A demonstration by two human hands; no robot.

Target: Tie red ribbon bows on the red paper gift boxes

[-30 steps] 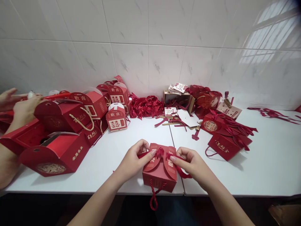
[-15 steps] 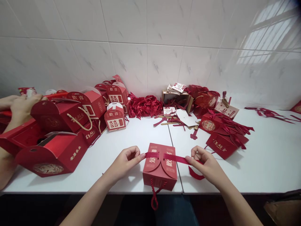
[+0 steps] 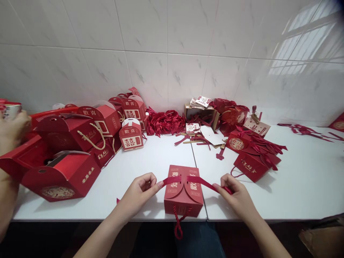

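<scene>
A small red gift box (image 3: 183,206) with gold lettering sits at the table's front edge, a twisted red cord (image 3: 177,229) hanging off its front. Red ribbon (image 3: 200,180) is threaded through slots in its top, and both ends stretch out sideways. On the left, my left hand (image 3: 146,186) pinches one end between thumb and finger. My right hand (image 3: 228,188) holds the other end on the right, part of the ribbon bunched in its fingers. Neither hand touches the box.
Larger red boxes (image 3: 61,175) crowd the left, where another person's hand (image 3: 16,125) holds a packet. Behind lie a ribbon pile (image 3: 165,122), an open carton (image 3: 216,116) and loose cards (image 3: 192,127). Ribboned boxes (image 3: 251,166) stand at right on the white table (image 3: 295,179).
My hands have moved slightly apart and a little lower, with the ribbon still held. The ribbon's loose tail by my right hand no longer shows. The other person's hand has shifted left.
</scene>
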